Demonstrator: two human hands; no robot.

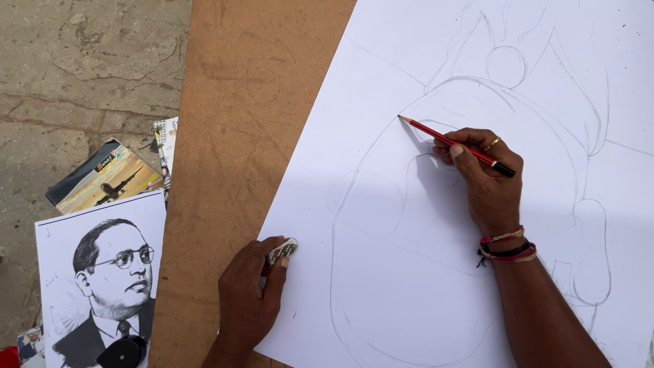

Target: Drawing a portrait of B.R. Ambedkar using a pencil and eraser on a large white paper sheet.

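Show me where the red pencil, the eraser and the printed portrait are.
red pencil [455,144]: head view, middle of the shaft, just ahead of the right hand [485,178].
eraser [282,250]: head view, its top face, in the left hand [251,293].
printed portrait [102,272]: head view, middle of the sheet.

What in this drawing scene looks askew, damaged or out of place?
The large white paper sheet lies tilted on the brown scratched board, its lower left corner overhanging the board's edge. Otherwise nothing stands out: the right hand holds a red pencil, the left hand a small grey eraser.
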